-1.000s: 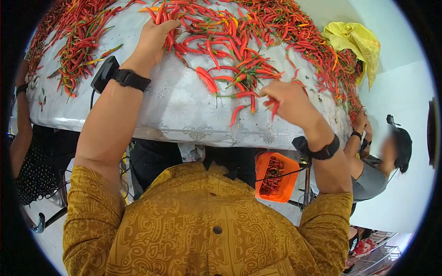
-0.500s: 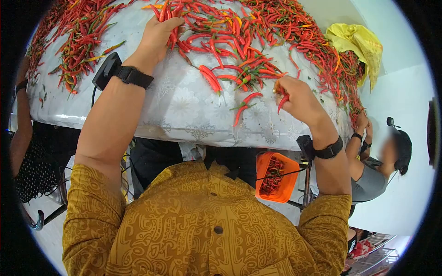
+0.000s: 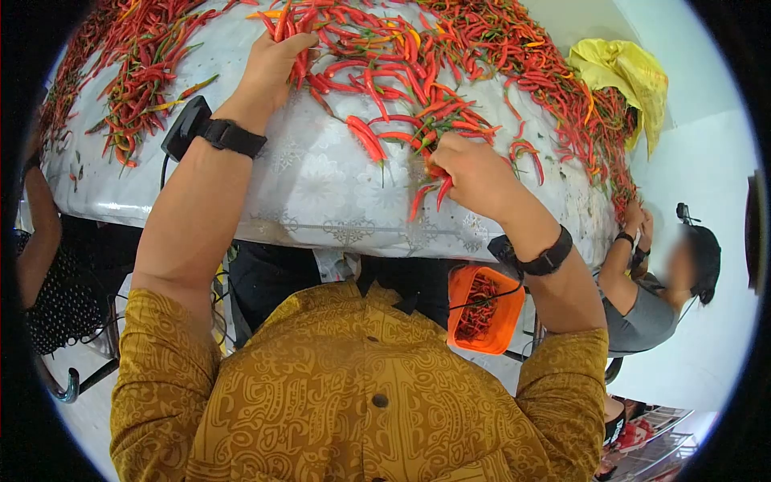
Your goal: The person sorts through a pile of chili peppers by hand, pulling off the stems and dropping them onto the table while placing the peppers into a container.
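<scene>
My left hand (image 3: 271, 71) is closed around a small bunch of red chili peppers (image 3: 302, 66) at the far side of the loose pile. My right hand (image 3: 472, 173) is pinched over the near edge of the pile, with a red chili pepper (image 3: 444, 193) sticking out below its fingers. Its fingertips are partly hidden, so whether it grips more peppers cannot be seen. Another chili (image 3: 418, 202) lies just left of that hand. Between my hands, a few red chilies (image 3: 367, 138) rest on the white patterned table cover (image 3: 321, 189).
Large chili heaps (image 3: 522, 52) spread along the back and right. Another heap (image 3: 148, 88) lies at left. A yellow sack (image 3: 622, 72) stands at the right end. Below the table edge, an orange container (image 3: 506, 317) holds chilies. People work at both sides.
My right hand has moved left, toward the cluster in the middle. Red chilies now show where it was. My left hand has stayed nearly still, holding its bunch.
</scene>
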Demonstrator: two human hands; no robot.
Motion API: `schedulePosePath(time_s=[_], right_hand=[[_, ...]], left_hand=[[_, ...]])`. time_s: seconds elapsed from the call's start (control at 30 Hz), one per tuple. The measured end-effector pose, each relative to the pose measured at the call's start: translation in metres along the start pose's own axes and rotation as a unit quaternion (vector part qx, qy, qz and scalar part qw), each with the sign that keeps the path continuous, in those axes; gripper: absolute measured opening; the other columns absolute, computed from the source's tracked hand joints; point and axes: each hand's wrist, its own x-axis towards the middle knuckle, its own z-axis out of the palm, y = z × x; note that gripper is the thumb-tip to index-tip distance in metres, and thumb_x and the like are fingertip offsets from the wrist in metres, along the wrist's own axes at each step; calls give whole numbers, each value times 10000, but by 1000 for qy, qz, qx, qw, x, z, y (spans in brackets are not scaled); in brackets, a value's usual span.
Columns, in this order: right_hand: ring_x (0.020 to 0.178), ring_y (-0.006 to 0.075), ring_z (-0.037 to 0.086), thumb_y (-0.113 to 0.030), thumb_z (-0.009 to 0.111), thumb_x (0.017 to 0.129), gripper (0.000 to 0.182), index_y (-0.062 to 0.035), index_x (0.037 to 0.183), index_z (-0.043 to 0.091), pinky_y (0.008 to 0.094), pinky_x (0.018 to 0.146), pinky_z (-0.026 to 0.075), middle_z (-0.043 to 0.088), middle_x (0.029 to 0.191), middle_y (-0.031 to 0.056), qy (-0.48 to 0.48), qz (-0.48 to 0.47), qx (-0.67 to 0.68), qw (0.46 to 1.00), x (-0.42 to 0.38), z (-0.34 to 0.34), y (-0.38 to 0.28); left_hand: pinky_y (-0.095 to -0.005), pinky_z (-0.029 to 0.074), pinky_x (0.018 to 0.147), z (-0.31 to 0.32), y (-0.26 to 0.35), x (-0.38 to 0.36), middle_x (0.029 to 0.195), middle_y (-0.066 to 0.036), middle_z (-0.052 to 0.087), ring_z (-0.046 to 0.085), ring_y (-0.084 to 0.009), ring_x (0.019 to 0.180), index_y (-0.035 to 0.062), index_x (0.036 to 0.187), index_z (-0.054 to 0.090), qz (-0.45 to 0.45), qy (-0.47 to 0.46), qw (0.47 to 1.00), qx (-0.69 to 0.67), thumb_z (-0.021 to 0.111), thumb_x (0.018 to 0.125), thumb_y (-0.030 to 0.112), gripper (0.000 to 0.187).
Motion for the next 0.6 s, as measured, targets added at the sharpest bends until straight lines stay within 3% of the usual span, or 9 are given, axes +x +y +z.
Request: schedulePosePath(time_s=[0.17, 0.23, 0.33, 0.47, 0.6], right_hand=[[803, 313, 555, 0, 588, 621, 206, -14, 819, 530, 389, 670, 453, 548, 818, 132, 14, 41, 91, 995, -7, -13, 18], [796, 313, 563, -4, 593, 627, 216, -15, 839, 557, 382, 689, 455, 561, 808, 143, 19, 111, 111, 987, -6, -26, 20], [771, 318, 575, -9, 601, 631, 241, -18, 872, 581, 389, 680, 457, 576, 782, 153, 36, 53, 59, 996, 2, -31, 33], [765, 331, 583, -35, 617, 631, 268, -32, 898, 597, 397, 668, 459, 596, 773, 157, 22, 87, 80, 993, 26, -43, 12], [767, 329, 594, -92, 625, 644, 201, -49, 840, 611, 415, 656, 466, 614, 779, 141, 10, 60, -3, 998, 53, -30, -9]], left_hand=[[-258, 459, 646, -3, -1, 3, 892, -45, 580, 558, -142, 734, 37, 1036, 547, -10, -4, 1000, -1, 606, 775, 69, 270], [-258, 459, 649, 1, 0, 1, 895, -44, 578, 557, -141, 734, 38, 1034, 547, -12, 9, 1000, -2, 606, 776, 71, 267], [-260, 457, 651, 1, 1, 0, 893, -43, 578, 556, -140, 736, 39, 1031, 543, -5, 10, 1000, -3, 606, 777, 76, 264], [-265, 455, 641, 1, 2, 0, 880, -43, 580, 556, -139, 734, 41, 1023, 538, -15, 11, 1000, 4, 610, 773, 75, 263], [-266, 453, 614, 1, 0, 1, 867, -43, 582, 558, -137, 723, 47, 998, 540, -13, 13, 1000, -13, 624, 764, 73, 249]])
